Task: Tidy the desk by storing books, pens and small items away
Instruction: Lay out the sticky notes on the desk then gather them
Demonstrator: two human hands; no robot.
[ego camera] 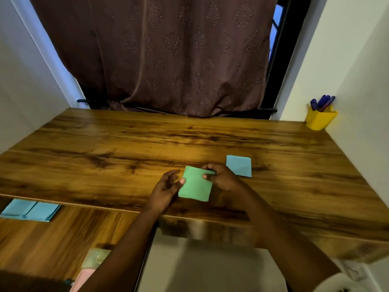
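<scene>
A green square pad of paper (195, 186) lies near the front edge of the wooden desk (126, 144). My right hand (221, 178) pinches its upper right corner, thumb on top. My left hand (167, 186) touches its left edge with the thumb, fingers loosely curled. Just to the right, a blue square pad (240, 166) lies flat on the desk, apart from both hands.
A yellow cup (320, 120) holding several purple pens stands at the back right corner by the wall. A brown curtain (157, 55) hangs behind the desk. Below the desk's left side, an open drawer or shelf (63, 239) holds blue paper (31, 211).
</scene>
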